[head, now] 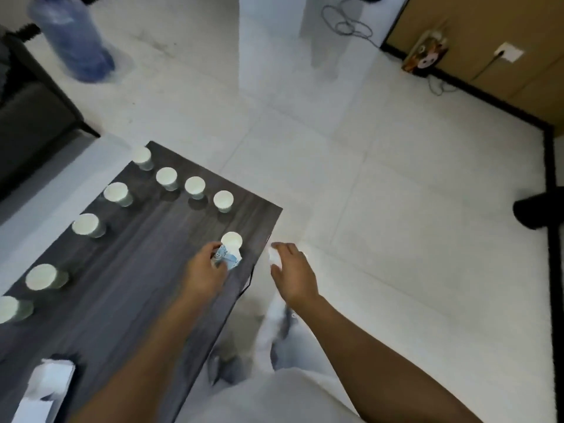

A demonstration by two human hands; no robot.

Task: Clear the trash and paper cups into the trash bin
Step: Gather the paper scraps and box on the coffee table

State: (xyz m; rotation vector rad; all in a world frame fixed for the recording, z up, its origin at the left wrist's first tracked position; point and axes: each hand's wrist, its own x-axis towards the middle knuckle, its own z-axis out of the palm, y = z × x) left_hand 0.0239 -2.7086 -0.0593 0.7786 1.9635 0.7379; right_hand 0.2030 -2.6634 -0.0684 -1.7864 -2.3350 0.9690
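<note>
Near the dark wood-grain worktop (pixel 146 254) corner, the left hand (pixel 203 267) clamps a crumpled blue-white wrapper (pixel 227 257) beside a round paper cup (pixel 231 240); the right hand (pixel 293 271) hovers spread, blurred, off the edge.

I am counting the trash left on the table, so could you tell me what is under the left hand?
A crumpled blue-and-white wrapper shows beneath the left hand, beside a paper cup. The hand covers the rest of the wrapper.
</note>
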